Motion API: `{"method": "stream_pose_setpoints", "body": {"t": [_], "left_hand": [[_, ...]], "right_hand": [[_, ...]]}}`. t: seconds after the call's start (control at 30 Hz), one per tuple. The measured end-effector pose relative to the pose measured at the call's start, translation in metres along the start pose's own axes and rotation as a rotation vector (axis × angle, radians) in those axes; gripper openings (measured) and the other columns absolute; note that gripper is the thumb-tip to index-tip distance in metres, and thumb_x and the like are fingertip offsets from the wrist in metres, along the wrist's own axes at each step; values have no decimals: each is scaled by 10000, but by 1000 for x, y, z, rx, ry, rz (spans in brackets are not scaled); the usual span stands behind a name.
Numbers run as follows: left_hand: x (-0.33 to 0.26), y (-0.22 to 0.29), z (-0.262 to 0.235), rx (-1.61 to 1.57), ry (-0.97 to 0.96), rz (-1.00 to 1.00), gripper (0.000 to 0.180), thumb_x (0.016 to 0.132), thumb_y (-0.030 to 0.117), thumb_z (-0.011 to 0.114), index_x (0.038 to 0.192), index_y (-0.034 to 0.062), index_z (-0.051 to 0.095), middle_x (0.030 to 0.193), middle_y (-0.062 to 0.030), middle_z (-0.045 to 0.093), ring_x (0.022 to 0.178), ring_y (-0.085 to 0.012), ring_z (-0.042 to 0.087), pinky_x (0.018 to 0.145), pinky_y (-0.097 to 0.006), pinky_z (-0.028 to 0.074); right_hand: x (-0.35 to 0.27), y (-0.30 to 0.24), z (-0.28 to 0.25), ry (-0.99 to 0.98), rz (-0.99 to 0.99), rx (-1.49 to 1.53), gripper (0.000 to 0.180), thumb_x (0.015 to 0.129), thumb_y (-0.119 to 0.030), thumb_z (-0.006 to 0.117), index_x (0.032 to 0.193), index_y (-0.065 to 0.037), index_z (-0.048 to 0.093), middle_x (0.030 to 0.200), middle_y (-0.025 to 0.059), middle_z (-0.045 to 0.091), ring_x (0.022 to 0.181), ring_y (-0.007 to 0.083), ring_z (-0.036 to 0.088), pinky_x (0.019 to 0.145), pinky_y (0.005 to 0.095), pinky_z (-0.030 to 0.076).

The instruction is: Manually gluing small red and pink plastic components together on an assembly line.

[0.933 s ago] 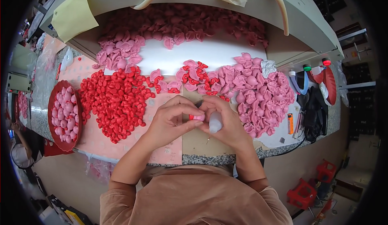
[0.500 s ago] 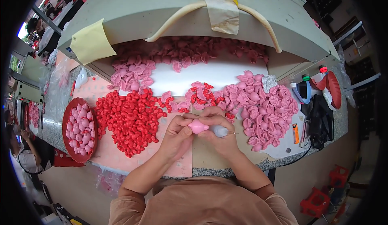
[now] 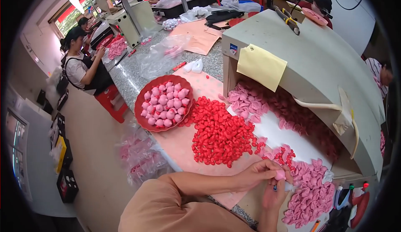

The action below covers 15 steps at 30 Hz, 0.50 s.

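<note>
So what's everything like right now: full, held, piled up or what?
Left hand: closed on a pink piece
Right hand: holding a small bottle
Red bowl: heaped with pink balls
Red pieces: loose, piled up
Pink petal pieces: loose, heaped
Yellow paper: hanging from grey cabinet
Pliers: lying on grey cabinet

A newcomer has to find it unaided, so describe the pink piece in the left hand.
At the right of the view stands a big grey hood, and below its opening lies a heap of petal-like pink pieces. At that heap's left edge, the left hand pinches the rounded pink piece. Unlike those lying loose in the heap, it is gripped.
</note>
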<state>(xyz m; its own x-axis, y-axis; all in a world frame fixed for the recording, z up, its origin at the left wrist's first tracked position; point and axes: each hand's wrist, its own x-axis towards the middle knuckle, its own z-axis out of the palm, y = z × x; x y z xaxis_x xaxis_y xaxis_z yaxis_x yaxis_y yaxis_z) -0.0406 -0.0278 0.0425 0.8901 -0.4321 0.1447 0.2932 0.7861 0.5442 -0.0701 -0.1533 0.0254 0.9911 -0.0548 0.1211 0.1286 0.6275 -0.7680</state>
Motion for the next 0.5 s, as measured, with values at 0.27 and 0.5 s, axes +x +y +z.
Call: {"method": "stream_pose_setpoints", "body": {"t": [0.27, 0.5], "left_hand": [[2, -5, -9, -26, -33, 35, 100, 919, 155, 504, 979, 98, 560, 1100, -56, 571, 883, -118, 542, 743, -270, 444], [2, -7, -4, -28, -43, 4, 95, 914, 160, 514, 981, 109, 559, 1100, -49, 551, 911, -132, 538, 741, -282, 442]], "right_hand": [[5, 5, -5, 11, 15, 5, 235, 844, -193, 615, 1067, -147, 559, 1205, 60, 461, 841, 119, 458, 694, 246, 377], [2, -4, 2, 29, 0, -18, 228, 840, -189, 622, 1054, -141, 560, 1209, 62, 460, 918, 137, 483, 721, 250, 394]]}}
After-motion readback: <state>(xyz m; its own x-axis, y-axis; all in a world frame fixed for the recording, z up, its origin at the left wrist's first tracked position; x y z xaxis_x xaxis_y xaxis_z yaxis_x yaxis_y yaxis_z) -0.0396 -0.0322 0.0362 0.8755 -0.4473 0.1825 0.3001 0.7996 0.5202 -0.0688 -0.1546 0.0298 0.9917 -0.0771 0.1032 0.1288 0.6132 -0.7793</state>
